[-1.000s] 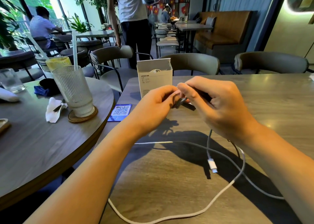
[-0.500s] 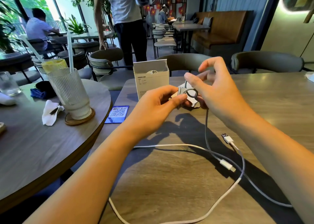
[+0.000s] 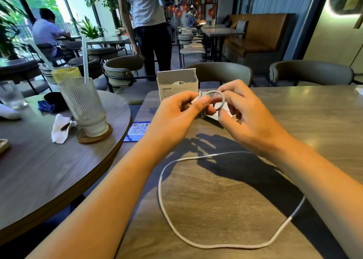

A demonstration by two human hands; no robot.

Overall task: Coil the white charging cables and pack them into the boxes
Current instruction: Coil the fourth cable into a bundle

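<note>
My left hand [image 3: 181, 115] pinches a small coil of white charging cable [image 3: 211, 95] above the wooden table [image 3: 314, 117]. My right hand [image 3: 245, 113] holds the loop from the right, fingers curled round the strand. The loose rest of the cable [image 3: 163, 199] lies in a wide curve on the table in front of me and runs off under my right forearm. A white open box [image 3: 177, 85] stands upright just behind my hands, with something white inside. Its plugs are not in sight.
A round table on the left carries a ribbed glass with a straw [image 3: 84, 105] on a coaster, a crumpled napkin [image 3: 60, 128] and a water glass [image 3: 11, 94]. A blue QR card [image 3: 137, 131] lies at the table edge. Grey chairs [image 3: 222, 74] stand behind; a person [image 3: 149, 26] stands beyond.
More cable has been wound into the coil between my hands. The loose plug ends that lay on the table are gone from view, and the slack has shortened into one loop.
</note>
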